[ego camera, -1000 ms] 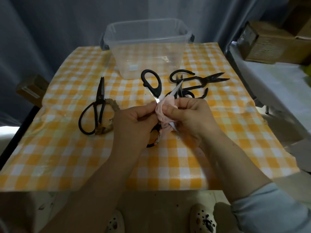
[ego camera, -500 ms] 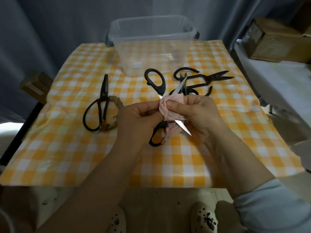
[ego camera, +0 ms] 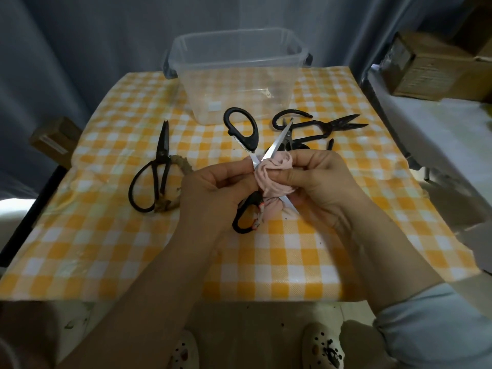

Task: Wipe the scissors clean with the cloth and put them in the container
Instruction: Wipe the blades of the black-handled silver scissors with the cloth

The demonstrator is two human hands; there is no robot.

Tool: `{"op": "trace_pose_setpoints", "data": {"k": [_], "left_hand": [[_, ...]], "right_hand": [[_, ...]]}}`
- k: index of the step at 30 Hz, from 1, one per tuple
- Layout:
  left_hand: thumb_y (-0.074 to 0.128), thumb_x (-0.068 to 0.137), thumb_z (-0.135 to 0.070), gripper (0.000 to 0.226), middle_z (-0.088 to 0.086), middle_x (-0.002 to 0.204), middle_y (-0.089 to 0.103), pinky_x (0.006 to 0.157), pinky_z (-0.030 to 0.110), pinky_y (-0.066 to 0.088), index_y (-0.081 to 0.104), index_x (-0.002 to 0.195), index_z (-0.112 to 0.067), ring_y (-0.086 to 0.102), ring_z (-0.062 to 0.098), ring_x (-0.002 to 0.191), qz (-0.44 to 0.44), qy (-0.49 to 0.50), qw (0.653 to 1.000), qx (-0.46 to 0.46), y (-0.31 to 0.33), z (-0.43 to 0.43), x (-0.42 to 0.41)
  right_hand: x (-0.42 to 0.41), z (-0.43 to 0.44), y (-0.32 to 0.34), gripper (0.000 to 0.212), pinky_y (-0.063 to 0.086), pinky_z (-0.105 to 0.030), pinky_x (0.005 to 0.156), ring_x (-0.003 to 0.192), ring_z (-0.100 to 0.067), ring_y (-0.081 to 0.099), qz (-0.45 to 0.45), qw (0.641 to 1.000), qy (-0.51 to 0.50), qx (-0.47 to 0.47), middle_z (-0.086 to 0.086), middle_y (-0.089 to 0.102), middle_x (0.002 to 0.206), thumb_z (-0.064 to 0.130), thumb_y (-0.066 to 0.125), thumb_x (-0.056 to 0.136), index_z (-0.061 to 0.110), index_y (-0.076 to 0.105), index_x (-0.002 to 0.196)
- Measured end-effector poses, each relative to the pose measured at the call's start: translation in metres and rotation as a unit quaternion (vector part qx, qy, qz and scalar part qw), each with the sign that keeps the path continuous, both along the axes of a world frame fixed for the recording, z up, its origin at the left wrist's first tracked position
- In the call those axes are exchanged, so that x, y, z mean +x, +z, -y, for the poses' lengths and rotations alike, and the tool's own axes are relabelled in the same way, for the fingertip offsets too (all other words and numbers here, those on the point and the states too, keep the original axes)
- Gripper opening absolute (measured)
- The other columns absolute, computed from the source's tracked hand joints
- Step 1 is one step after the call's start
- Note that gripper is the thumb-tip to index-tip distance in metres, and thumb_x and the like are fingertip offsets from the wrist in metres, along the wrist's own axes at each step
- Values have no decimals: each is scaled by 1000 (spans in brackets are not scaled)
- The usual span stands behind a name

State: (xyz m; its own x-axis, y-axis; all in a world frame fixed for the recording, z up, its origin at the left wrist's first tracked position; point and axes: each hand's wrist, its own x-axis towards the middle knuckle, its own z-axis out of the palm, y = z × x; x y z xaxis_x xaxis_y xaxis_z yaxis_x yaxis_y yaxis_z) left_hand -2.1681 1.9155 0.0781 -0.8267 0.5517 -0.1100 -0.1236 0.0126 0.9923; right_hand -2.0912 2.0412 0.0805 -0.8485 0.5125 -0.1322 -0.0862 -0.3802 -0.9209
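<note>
A pair of black-handled scissors (ego camera: pixel 242 129) with silver blades is spread wide open above the middle of the table. My left hand (ego camera: pixel 213 187) grips them near the pivot. My right hand (ego camera: pixel 316 179) pinches a bunched pink cloth (ego camera: pixel 271 177) wrapped around one blade; that blade's tip pokes out below the cloth. One handle loop points toward the clear plastic container (ego camera: pixel 237 75) at the back, the other hangs below my left hand. Old black scissors (ego camera: pixel 157 166) lie at the left. More dark scissors (ego camera: pixel 316 129) lie in a pile at the right, behind my right hand.
The table wears a yellow-and-white checked cover (ego camera: pixel 106 249). Cardboard boxes (ego camera: pixel 431 65) stand on a white surface to the right. A small brown box (ego camera: pixel 53 139) sits off the table's left edge. Grey curtain hangs behind. My slippers (ego camera: pixel 322 344) show below the front edge.
The cloth in my right hand has slid along the blade, so less of the lower blade tip shows than half a second ago. My left hand keeps its hold on the scissors.
</note>
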Motion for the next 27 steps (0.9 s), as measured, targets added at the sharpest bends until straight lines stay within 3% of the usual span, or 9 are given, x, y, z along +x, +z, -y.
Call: {"op": "trace_pose_setpoints", "data": {"k": [5,8,10,12,14,17,19,22,27], "left_hand": [[72,77,-5,18,5,81,74,72,31,59,73,90,-18,71,18,74,1,30,1000,0,1,2,0],[71,78,-6,20,9,86,74,75,35,58,73,96,-15,70,21,75,-21,24,999,-9,2,2,-1],[72,77,-7,19,4,86,74,77,33,57,72,91,-20,71,18,79,-35,25,999,-14,2,1,1],[73,76,-7,20,1,85,74,79,34,58,71,86,-24,71,18,81,-42,24,999,-16,2,-2,3],[73,76,-5,21,0,84,74,78,34,58,71,85,-24,71,17,80,-42,26,999,-15,1,-2,3],[72,77,-4,20,4,86,74,78,35,58,72,88,-21,71,21,82,-36,33,999,-5,1,0,0],[71,78,-4,20,3,86,74,77,33,58,72,90,-20,71,20,83,-36,32,999,3,0,0,-1],[71,78,-5,22,-7,75,73,70,24,58,69,84,-26,71,12,75,-51,30,998,8,-2,0,1],[72,78,-7,22,-8,82,72,70,19,57,68,84,-28,70,9,79,-84,32,996,12,-4,1,3]], "right_hand": [[2,-9,4,30,60,-32,63,74,-25,71,50,996,-78,-2,-14,73,81,-18,53,77,2,71,91],[4,-13,0,35,57,-38,81,95,-20,66,146,930,-178,287,3,70,90,-10,49,85,12,74,97],[4,-7,0,35,54,-42,86,100,-19,61,141,896,-169,386,9,66,92,-7,54,82,13,74,102],[3,-3,1,31,56,-47,80,89,-26,66,105,933,-113,324,-7,71,90,-5,57,80,9,74,101],[2,0,8,29,56,-43,69,74,-34,62,79,980,-36,178,-25,68,86,1,58,75,-5,69,101],[4,-3,14,40,53,-33,64,73,-26,61,27,997,35,-61,-24,66,89,8,59,71,-14,62,104],[6,-5,13,29,57,-26,66,74,-18,66,14,995,65,-77,-17,70,90,5,55,84,-10,63,107],[5,-2,5,34,58,-27,78,81,-20,68,23,997,68,-40,-16,71,91,2,64,71,-4,67,104],[-1,2,-6,53,57,-23,71,81,-20,69,32,997,31,-63,-19,70,98,2,70,63,-7,61,114]]}}
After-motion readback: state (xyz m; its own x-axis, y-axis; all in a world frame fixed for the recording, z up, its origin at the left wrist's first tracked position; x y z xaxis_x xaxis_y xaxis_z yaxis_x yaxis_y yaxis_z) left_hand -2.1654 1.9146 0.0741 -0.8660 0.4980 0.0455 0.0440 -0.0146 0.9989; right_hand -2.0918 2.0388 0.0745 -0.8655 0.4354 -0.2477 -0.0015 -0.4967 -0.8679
